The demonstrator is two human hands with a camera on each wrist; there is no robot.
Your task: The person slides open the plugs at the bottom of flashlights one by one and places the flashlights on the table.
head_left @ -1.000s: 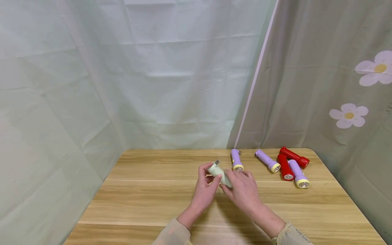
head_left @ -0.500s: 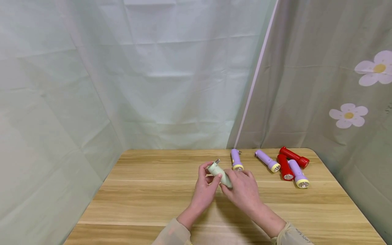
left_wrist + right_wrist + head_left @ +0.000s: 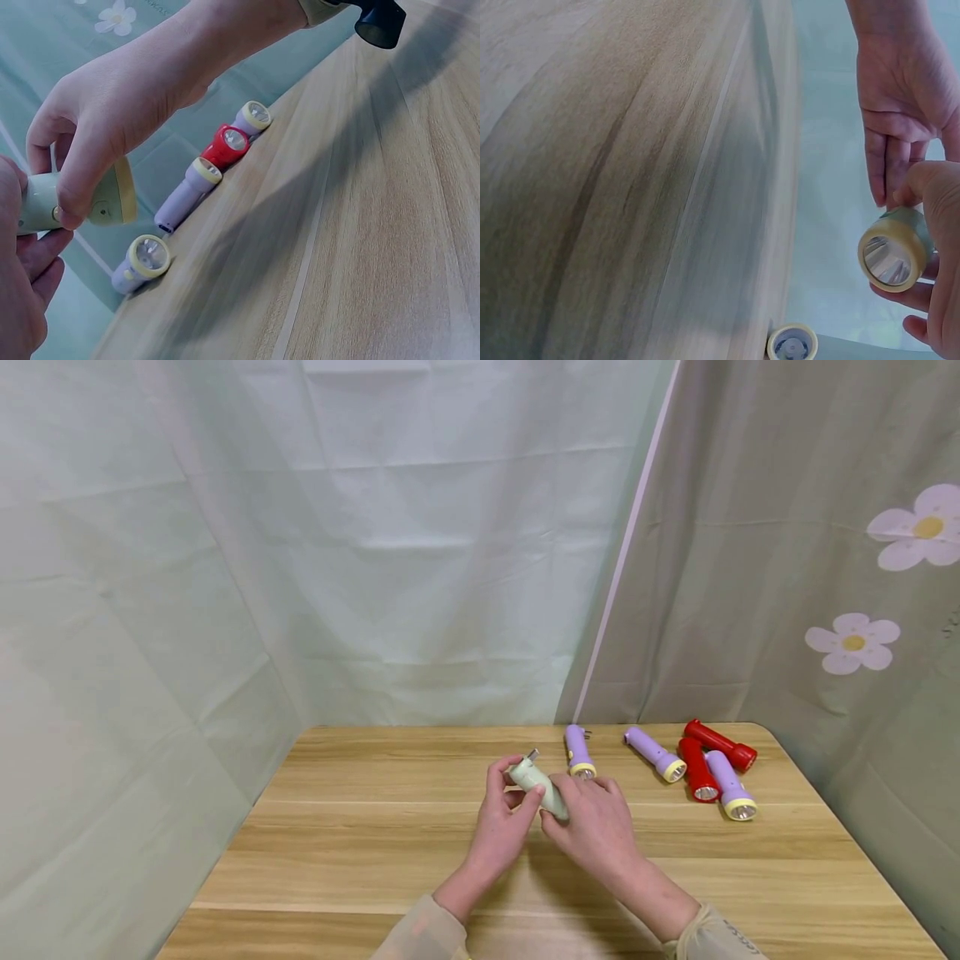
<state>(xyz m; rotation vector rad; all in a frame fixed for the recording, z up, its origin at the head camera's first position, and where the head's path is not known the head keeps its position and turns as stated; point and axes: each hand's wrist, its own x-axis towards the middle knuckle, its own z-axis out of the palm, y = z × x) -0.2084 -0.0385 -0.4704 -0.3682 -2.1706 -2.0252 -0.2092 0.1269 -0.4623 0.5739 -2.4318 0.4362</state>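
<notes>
A pale green flashlight [image 3: 534, 780] is held tilted above the table, fold-out plug prongs standing out of its tail end. My left hand [image 3: 501, 818] grips the tail part between thumb and fingers. Round the head end my right hand [image 3: 598, 820] has its fingers and thumb curled. In the left wrist view the head of the green flashlight [image 3: 111, 196] has a yellow rim, and the right thumb lies near a small yellow switch. The lens faces the camera in the right wrist view, where the yellow rim [image 3: 868, 264] shows. The hands cover part of the body.
Just beyond my hands lies a purple flashlight [image 3: 577, 746] with its prongs out. Farther right are a second purple flashlight [image 3: 651, 748], a third purple one [image 3: 727, 777], and two red flashlights [image 3: 699, 767], close together. Curtains [image 3: 420, 568] hang behind the wooden table [image 3: 360, 835].
</notes>
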